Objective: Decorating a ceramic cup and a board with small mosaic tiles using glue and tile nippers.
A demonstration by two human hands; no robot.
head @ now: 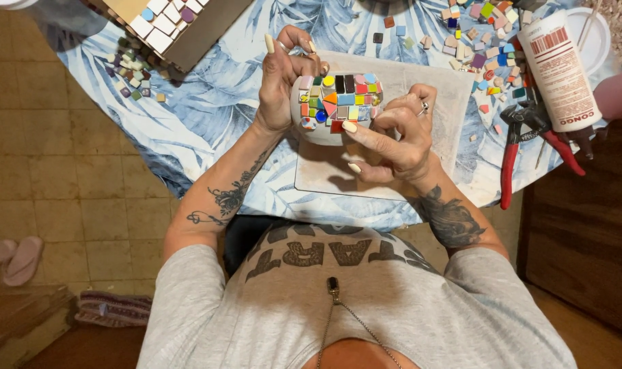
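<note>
A small white pot (pixel 319 132) covered with coloured mosaic tiles (pixel 338 99) is held above a pale work board (pixel 379 171). My left hand (pixel 287 75) grips the pot's left side and rim from behind. My right hand (pixel 396 137) rests against its right side, the thumb pressing a tile low on the front of the pot. Both hands have long pale nails and rings.
Loose coloured tiles (pixel 485 34) lie scattered at the upper right on a blue leaf-print cloth (pixel 215 102). A white glue bottle (pixel 557 68) and red-handled nippers (pixel 523 147) lie at the right. A tiled board (pixel 167 24) and more tiles (pixel 130 72) sit upper left. Slippers (pixel 14 258) are on the floor.
</note>
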